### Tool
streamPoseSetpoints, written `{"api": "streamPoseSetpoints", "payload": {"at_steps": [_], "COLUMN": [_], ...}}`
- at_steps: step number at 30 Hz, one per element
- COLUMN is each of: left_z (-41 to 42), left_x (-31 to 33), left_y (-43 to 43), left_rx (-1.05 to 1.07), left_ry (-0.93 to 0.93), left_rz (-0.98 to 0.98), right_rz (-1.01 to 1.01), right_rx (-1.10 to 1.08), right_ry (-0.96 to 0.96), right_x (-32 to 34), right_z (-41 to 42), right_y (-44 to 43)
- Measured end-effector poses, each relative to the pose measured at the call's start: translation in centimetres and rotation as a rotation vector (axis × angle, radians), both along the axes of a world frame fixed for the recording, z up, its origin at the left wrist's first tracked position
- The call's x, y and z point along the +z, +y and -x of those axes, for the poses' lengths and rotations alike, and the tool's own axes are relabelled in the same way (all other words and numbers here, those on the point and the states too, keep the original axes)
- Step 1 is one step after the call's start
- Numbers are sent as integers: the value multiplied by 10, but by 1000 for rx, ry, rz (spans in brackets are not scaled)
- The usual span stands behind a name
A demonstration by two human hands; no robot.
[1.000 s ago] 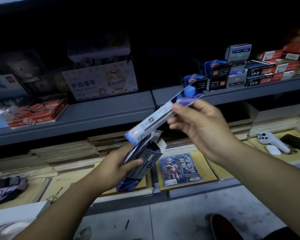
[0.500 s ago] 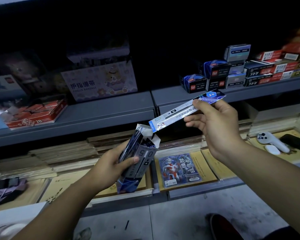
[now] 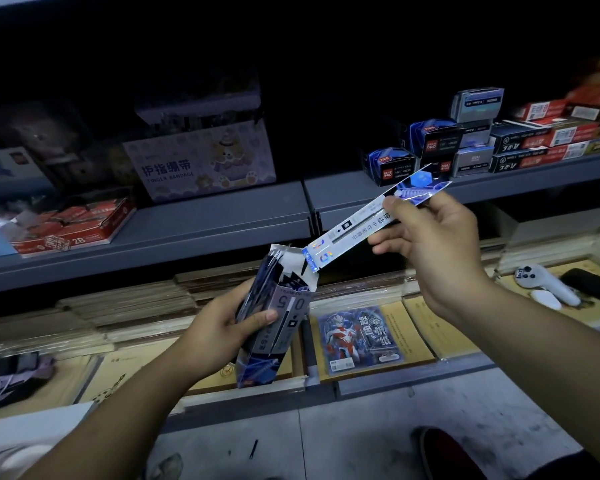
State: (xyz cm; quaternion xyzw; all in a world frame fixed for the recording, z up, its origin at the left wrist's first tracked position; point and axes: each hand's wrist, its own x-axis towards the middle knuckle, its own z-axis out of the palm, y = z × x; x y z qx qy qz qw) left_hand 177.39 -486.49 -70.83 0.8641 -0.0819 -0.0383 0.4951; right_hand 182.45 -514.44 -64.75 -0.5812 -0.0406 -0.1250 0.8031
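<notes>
My left hand (image 3: 222, 327) grips a tall blue-and-white carton (image 3: 278, 313) marked 0.5, held upright with its top flaps open and more packets showing inside. My right hand (image 3: 430, 244) pinches a long narrow pen packet (image 3: 357, 225) near its blue upper end. The packet slants down to the left, and its lower end hangs just above and to the right of the carton's open mouth, clear of it.
A grey shelf (image 3: 222, 216) behind holds a finger-bandage box (image 3: 201, 164), red 2B pencil boxes (image 3: 73, 226) and stacked dark pen boxes (image 3: 465, 147). Below lie notebooks and a hero card pack (image 3: 359, 337). A white controller (image 3: 541, 282) lies far right. A shoe (image 3: 447, 455) stands on the floor.
My right hand has drawn the packet up and to the right, out of the carton, and turned its printed face toward me. The left hand and carton have barely moved.
</notes>
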Motion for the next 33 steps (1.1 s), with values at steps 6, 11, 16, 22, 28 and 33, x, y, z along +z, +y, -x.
{"api": "streamPoseSetpoints", "payload": {"at_steps": [6,11,16,22,28,33], "left_z": [1,4,4,7,11,10], "left_x": [3,4,6,10,14,12], "left_y": [-4,-8,-10,-15,-22,-17], "left_rx": [-9,-36,-36,-36,-69,-42], "left_ry": [-5,-15,-18,-29,-32,-33], "left_rz": [-5,-66,-106,-74,-69,-89], "right_rz": [153,196,247,500,973,732], "right_rx": [101,81,55,161,239,83], "right_ry": [-7,-45,-95,-58,-109,-146], "right_x": [-10,-12,-9,-23,-33,-27], "right_z": [1,4,5,8,11,9], "right_y": [3,8,8,15,31,25]}}
